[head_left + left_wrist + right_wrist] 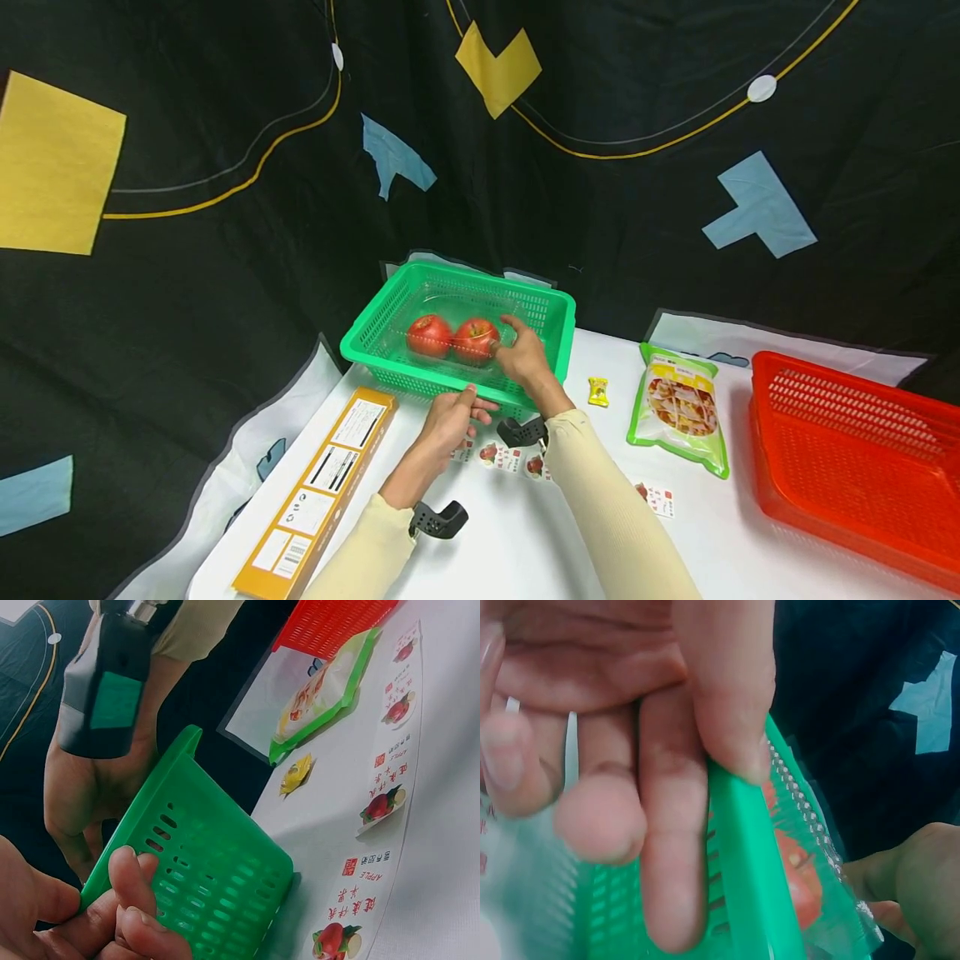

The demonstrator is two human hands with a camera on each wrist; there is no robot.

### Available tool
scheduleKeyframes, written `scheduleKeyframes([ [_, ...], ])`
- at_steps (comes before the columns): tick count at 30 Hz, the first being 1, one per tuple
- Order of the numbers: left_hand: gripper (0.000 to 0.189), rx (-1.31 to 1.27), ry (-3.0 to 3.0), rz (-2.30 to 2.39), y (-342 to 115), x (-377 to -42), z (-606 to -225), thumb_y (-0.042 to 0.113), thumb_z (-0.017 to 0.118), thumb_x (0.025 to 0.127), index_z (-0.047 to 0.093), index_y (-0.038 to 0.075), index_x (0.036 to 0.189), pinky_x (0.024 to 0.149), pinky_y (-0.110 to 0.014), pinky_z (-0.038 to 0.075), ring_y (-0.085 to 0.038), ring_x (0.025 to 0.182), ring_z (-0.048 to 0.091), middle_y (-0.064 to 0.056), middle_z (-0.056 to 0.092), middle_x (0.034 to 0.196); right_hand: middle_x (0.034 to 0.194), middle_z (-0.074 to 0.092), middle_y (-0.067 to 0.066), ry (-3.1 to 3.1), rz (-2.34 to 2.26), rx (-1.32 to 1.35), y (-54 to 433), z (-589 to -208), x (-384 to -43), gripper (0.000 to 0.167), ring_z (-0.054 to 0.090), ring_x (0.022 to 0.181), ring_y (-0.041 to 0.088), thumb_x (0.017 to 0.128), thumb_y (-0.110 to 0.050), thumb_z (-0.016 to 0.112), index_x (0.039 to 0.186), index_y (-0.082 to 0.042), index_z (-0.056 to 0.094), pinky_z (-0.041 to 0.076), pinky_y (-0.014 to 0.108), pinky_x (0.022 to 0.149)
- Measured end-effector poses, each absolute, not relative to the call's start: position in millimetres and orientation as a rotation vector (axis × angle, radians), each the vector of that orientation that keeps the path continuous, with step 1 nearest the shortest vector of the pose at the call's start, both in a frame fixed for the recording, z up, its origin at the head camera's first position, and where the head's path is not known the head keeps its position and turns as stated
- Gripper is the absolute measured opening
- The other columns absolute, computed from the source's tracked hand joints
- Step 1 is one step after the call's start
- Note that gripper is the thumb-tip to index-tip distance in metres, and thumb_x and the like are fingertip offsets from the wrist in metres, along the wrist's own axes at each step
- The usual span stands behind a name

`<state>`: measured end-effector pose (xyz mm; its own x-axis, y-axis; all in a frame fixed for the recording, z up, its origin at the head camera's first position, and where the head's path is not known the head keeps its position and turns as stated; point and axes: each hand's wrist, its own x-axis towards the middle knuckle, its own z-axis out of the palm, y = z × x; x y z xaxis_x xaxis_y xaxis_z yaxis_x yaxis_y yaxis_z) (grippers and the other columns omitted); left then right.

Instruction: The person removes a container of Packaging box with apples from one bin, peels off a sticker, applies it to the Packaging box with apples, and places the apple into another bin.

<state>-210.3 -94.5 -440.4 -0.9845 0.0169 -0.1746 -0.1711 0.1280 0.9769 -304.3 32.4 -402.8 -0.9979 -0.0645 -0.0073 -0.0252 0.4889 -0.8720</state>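
Note:
A green basket (457, 375) stands at the far edge of the table. Inside it lies a clear plastic container (442, 296) with two red apples (430, 336). My left hand (450, 421) pinches the basket's near rim, thumb over the edge and fingers against the outer wall; the left wrist view shows this left hand (90, 915) close up. Over the container's right end reaches my right hand (525, 358), thumb and index finger spread apart beside the right apple (476, 341). Its other fingers are mostly hidden in the head view.
Left of the basket lies a long orange box (322, 492). To the right are a small yellow packet (597, 392), a green-and-white food bag (678, 408) and a red basket (847, 500). Apple-printed labels (498, 457) lie on the table, and a black curtain (600, 217) hangs behind.

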Motion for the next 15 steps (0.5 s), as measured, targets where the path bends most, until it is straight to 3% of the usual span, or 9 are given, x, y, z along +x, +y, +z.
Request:
scheduleKeyframes([
  [2, 0.052, -0.154, 2.250, 1.981, -94.5, -210.6, -441.3, 0.031, 0.034, 0.108, 0.072, -0.004, 0.102, 0.045, -0.024, 0.032, -0.009, 0.054, 0.044, 0.000, 0.062, 0.073, 0.084, 0.051, 0.012, 2.669, -1.615, -0.060, 31.7, -403.5, -304.0, 0.055, 0.044, 0.071, 0.021, 0.092, -0.010, 0.063, 0.145, -0.014, 0.049, 0.036, 0.032, 0.059],
  [5, 0.052, -0.160, 2.246, 1.990, -94.0, -211.2, -441.9, 0.031, 0.035, 0.107, 0.073, -0.003, 0.102, 0.045, -0.024, 0.032, -0.008, 0.054, 0.044, 0.001, 0.061, 0.073, 0.078, 0.047, 0.005, 2.650, -1.690, -0.031, 30.6, -403.7, -304.3, 0.055, 0.042, 0.065, 0.017, 0.090, -0.006, 0.063, 0.143, -0.014, 0.051, 0.034, 0.029, 0.052],
  [8, 0.051, -0.168, 2.244, 1.992, -93.4, -211.0, -441.2, 0.031, 0.035, 0.107, 0.073, -0.003, 0.102, 0.045, -0.023, 0.032, -0.008, 0.054, 0.044, 0.001, 0.061, 0.072, 0.072, 0.047, 0.004, 2.584, -1.784, -0.007, 30.1, -403.3, -303.5, 0.057, 0.043, 0.056, 0.013, 0.088, -0.001, 0.062, 0.142, -0.013, 0.052, 0.041, 0.031, 0.049],
  [11, 0.052, -0.176, 2.241, 1.990, -92.9, -210.2, -440.3, 0.032, 0.034, 0.108, 0.072, -0.003, 0.102, 0.045, -0.023, 0.032, -0.008, 0.053, 0.044, 0.001, 0.061, 0.073, 0.074, 0.050, 0.006, 2.508, -1.855, 0.025, 30.3, -402.2, -301.0, 0.057, 0.047, 0.053, 0.013, 0.088, 0.001, 0.061, 0.142, -0.014, 0.052, 0.053, 0.042, 0.058],
  [13, 0.052, -0.179, 2.237, 1.988, -92.8, -209.6, -439.7, 0.032, 0.034, 0.108, 0.072, -0.004, 0.103, 0.045, -0.023, 0.032, -0.008, 0.053, 0.043, 0.001, 0.061, 0.073, 0.077, 0.053, 0.008, 2.468, -1.888, 0.052, 30.8, -401.9, -299.4, 0.057, 0.051, 0.054, 0.014, 0.088, 0.001, 0.062, 0.142, -0.015, 0.052, 0.055, 0.050, 0.067],
  [15, 0.053, -0.176, 2.240, 1.984, -92.7, -209.4, -439.8, 0.032, 0.034, 0.108, 0.071, -0.004, 0.103, 0.046, -0.024, 0.033, -0.008, 0.053, 0.043, 0.001, 0.061, 0.074, 0.079, 0.055, 0.010, 2.455, -1.904, 0.075, 31.5, -401.7, -298.6, 0.057, 0.053, 0.056, 0.016, 0.088, 0.001, 0.062, 0.142, -0.015, 0.053, 0.055, 0.051, 0.069],
])
